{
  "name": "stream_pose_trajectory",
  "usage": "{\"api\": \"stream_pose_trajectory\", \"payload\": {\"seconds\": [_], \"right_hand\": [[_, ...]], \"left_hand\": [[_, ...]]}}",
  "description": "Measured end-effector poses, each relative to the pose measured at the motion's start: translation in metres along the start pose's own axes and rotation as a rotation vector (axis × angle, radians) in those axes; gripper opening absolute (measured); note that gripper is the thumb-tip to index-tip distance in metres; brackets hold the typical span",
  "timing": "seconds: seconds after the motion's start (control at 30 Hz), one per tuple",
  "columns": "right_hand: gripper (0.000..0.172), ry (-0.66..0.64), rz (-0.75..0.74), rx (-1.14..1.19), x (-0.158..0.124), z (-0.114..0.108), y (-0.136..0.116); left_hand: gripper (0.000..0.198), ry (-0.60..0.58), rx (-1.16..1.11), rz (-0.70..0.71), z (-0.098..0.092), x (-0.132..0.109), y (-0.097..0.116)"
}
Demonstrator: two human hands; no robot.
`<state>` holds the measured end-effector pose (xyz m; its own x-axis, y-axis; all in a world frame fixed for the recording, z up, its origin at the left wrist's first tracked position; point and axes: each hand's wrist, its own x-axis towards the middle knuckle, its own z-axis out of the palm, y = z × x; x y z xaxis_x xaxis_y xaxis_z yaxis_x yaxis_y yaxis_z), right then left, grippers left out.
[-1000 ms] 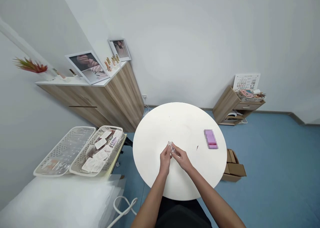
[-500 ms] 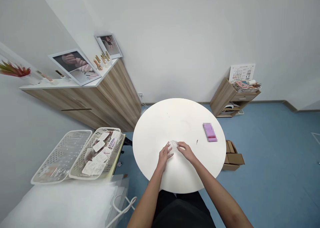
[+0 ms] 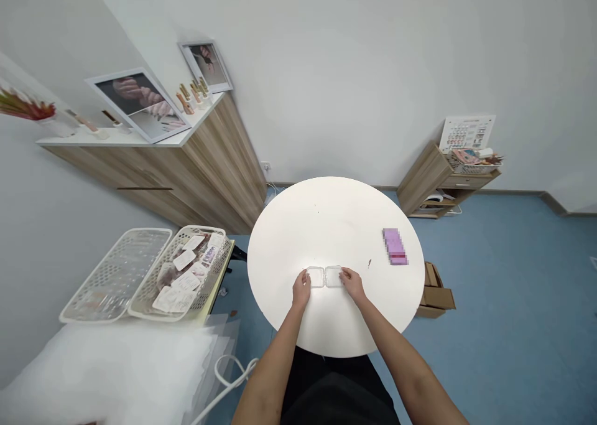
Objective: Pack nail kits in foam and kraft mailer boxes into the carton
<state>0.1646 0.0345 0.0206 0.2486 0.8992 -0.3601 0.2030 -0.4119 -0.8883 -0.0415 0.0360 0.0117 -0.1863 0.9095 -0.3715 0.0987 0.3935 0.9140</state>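
Far left of hands: two white perforated baskets side by side, outer basket (image 3: 114,275) and inner basket (image 3: 186,269), inner one holding small packets. Left hand (image 3: 301,288) pinches left edge of clear case (image 3: 325,277). One case, lying flat, two halves side by side, on round white table (image 3: 326,219) between both hands. Right hand (image 3: 353,284) pinches right edge. Just right of it: one dark speck (image 3: 369,263), then one purple block (image 3: 394,246), well apart from case. Past table rim: cardboard box (image 3: 436,297) on floor.

Pixelated purple object (image 3: 395,246) right of the right hand (image 3: 353,285), unrecognisable, contents of clear case (image 3: 325,277) between the hands too small to tell, dark speck (image 3: 369,263) beyond right hand unidentifiable, forearms (image 3: 278,358) cut by lower edge, packets (image 3: 184,282) in basket (image 3: 212,285) far left of left hand (image 3: 301,290) illegible
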Motion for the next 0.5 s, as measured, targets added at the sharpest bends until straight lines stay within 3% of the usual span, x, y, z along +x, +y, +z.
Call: {"api": "stream_pose_trajectory", "payload": {"seconds": [0.13, 0.27, 0.37, 0.5], "right_hand": [[0.034, 0.091, -0.114, -0.200, 0.008, -0.004, 0.008], [0.037, 0.099, -0.233, -0.319, 0.019, 0.010, -0.003], [0.039, 0.004, -0.323, -0.396, 0.022, 0.039, -0.027], [0.036, -0.174, -0.479, -0.431, 0.013, 0.099, -0.068]], "left_hand": [[0.035, 0.054, 0.065, 0.003, -0.011, -0.010, 0.001], [0.036, 0.120, 0.180, 0.123, -0.040, -0.019, 0.006], [0.039, 0.261, 0.328, 0.251, -0.079, -0.025, 0.014], [0.041, 0.466, 0.478, 0.339, -0.147, -0.039, 0.026]]}}
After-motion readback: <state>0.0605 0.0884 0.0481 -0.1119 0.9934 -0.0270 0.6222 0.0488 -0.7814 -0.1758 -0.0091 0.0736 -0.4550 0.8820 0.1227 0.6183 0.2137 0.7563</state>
